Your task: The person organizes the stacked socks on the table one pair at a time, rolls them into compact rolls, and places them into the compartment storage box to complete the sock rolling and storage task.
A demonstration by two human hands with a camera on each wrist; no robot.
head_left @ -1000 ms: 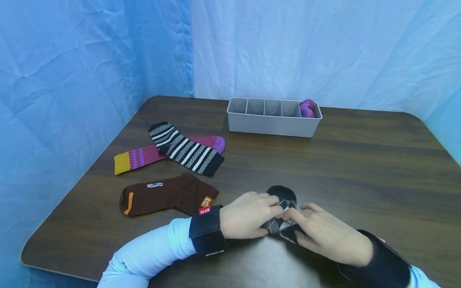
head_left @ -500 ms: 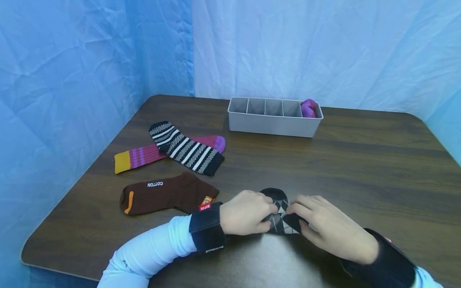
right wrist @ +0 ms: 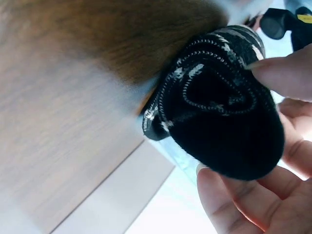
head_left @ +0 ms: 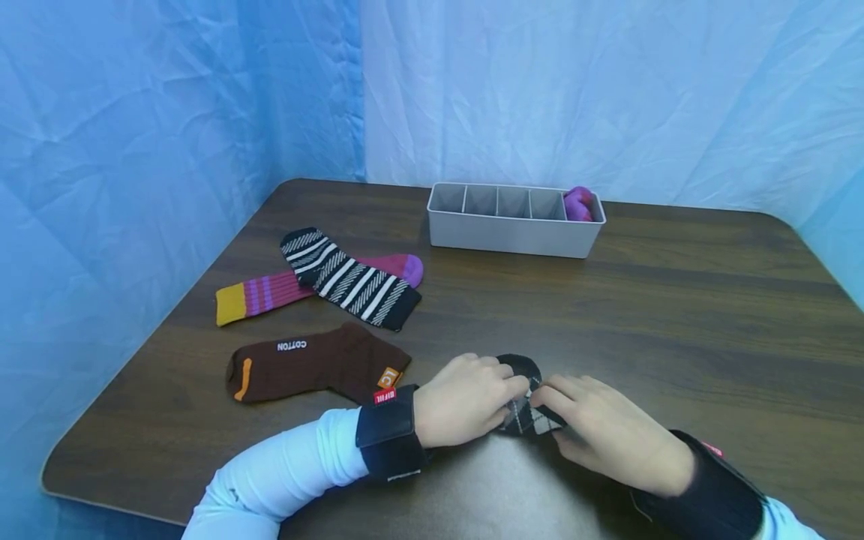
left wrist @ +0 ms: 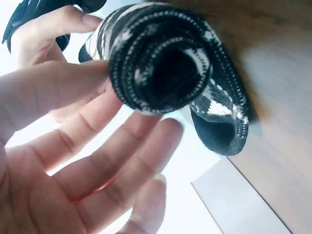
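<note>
1. The argyle sock (head_left: 525, 397) lies near the front edge of the tabletop (head_left: 675, 322), about the middle, rolled most of the way into a tight bundle; only its black toe pokes out on the far side.
2. The left hand (head_left: 466, 401) pinches the roll from its left end and the right hand (head_left: 610, 435) from its right end, fingers curled round it. The left wrist view shows the spiral of layers (left wrist: 161, 63) end-on, held against the fingertips (left wrist: 73, 87); the right wrist view shows the other end (right wrist: 219, 102).
3. The roll's long axis runs left to right between the two grips, and the loose toe lies straight ahead of both hands. Neither hand is nearer; they meet over the sock.
4. The grey divider box (head_left: 514, 220) stands well apart toward the back edge, a purple bundle (head_left: 579, 203) in its rightmost compartment.
5. Readable writing: "COTTON" in white on the brown sock (head_left: 317, 365), toward the left edge. Its orange patch and the red tag on the left wristband (head_left: 390, 431) are too small to read surely.
</note>
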